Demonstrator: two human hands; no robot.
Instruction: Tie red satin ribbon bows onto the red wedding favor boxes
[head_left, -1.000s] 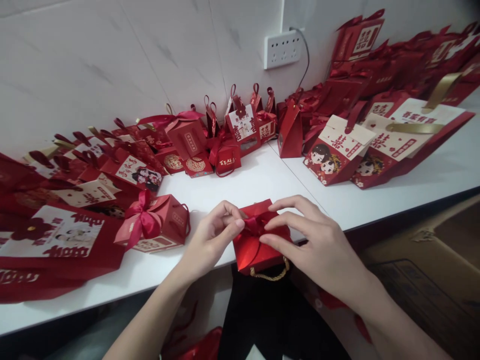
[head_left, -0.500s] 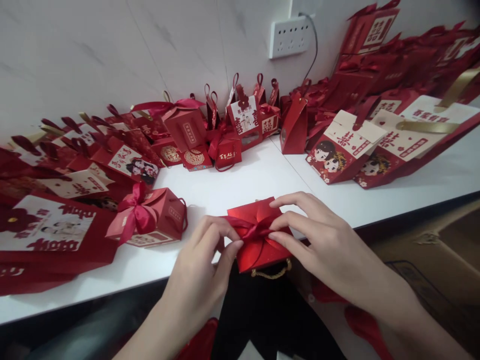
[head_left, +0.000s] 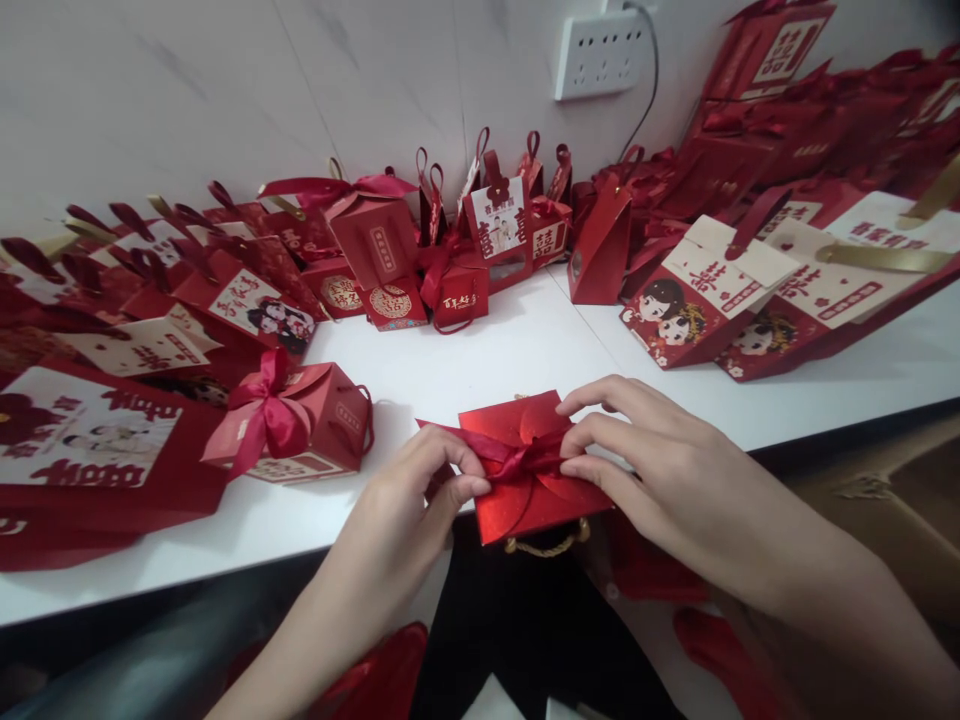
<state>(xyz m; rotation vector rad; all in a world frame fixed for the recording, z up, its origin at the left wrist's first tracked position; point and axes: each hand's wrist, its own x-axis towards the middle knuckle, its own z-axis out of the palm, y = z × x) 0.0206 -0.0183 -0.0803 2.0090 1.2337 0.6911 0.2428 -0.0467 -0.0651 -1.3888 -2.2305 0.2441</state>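
Observation:
A shiny red gift box [head_left: 540,510] with gold cord handles sits at the front edge of the white table, its petal-shaped top flaps folded in. Across the top runs a dark red satin ribbon [head_left: 517,457], knotted in the middle. My left hand [head_left: 409,500] pinches the ribbon on the left side of the knot between thumb and forefinger; a ribbon end sticks out past the fingers. On the right, my right hand [head_left: 645,460] grips the ribbon by the knot between thumb and fingers, the forefinger near the box's far corner.
Left of my left hand stands a pink-red box [head_left: 319,425] tied with a bow. Several red gift bags [head_left: 97,430] crowd the left, more boxes [head_left: 375,245] line the wall, and bags [head_left: 709,290] stand right. A cardboard box [head_left: 892,500] is below the table at right.
The ribbon's left end now shows beyond my left fingers, and the knot looks drawn flatter. Both hands keep hold of the ribbon. The view has shifted slightly.

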